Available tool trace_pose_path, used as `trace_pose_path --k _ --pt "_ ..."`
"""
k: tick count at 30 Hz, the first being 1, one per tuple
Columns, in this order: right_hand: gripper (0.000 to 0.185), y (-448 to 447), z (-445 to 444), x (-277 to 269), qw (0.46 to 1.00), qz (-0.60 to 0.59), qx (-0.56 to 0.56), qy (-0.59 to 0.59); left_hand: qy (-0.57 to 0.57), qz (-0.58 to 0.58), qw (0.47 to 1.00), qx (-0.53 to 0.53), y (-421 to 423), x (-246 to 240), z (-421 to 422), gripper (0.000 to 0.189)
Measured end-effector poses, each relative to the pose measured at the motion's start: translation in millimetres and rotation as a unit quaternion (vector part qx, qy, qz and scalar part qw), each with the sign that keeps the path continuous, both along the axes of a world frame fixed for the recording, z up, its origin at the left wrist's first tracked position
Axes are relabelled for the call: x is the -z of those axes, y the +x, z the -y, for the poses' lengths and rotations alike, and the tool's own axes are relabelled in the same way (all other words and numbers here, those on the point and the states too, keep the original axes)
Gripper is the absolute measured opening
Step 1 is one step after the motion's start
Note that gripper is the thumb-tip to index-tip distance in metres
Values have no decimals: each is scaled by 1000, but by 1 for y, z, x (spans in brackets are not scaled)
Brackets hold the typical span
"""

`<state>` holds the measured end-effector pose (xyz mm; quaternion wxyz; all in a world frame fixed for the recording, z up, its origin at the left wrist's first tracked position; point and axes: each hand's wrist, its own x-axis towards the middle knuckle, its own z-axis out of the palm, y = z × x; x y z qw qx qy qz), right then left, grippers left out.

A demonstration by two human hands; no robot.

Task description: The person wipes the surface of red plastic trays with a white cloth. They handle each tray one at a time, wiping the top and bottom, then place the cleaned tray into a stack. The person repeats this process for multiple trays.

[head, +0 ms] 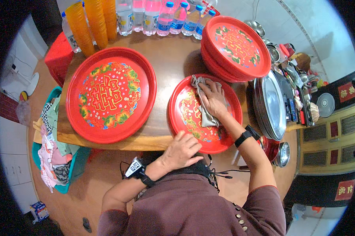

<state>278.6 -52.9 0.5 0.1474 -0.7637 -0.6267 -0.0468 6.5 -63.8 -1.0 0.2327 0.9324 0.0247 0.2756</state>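
A round red tray (pixel 174 103) with painted fruit and gold characters lies at the near edge of the wooden table, tilt unclear. My right hand (pixel 212 98) presses a crumpled grey cloth (pixel 208 116) onto its face, fingers spread over the fabric. At the tray's near-left rim is my left hand (pixel 181 152), fingers bent over the edge and thumb on the outer side. A larger red tray (pixel 124 100) of similar pattern lies to the left, apart from both hands. Behind my right hand rises a stack of red basins or trays (pixel 236 44), its top face decorated.
Plastic bottles (pixel 177 20) and stacked orange cups (pixel 96 23) line the far edge of the wooden table (pixel 165 59). Stacked metal trays (pixel 271 103) stand at right beside assorted kitchenware. A teal basket (pixel 65 183) of clothes is on the floor at left.
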Motion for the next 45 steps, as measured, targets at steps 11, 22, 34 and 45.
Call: trace_pose_path --k 11,22,34,45 --pt "49 -31 18 -9 992 10 -121 -44 -10 9 999 -42 -15 -2 -29 52" --pt "40 -77 -6 -10 951 -81 -299 -12 23 60 989 -132 1 3 14 52" --pt "48 -8 17 -7 996 40 76 -18 -9 33 985 -167 4 -8 24 55" --pt "60 -44 109 -31 992 15 -62 -109 -21 24 993 -113 9 -11 24 49"
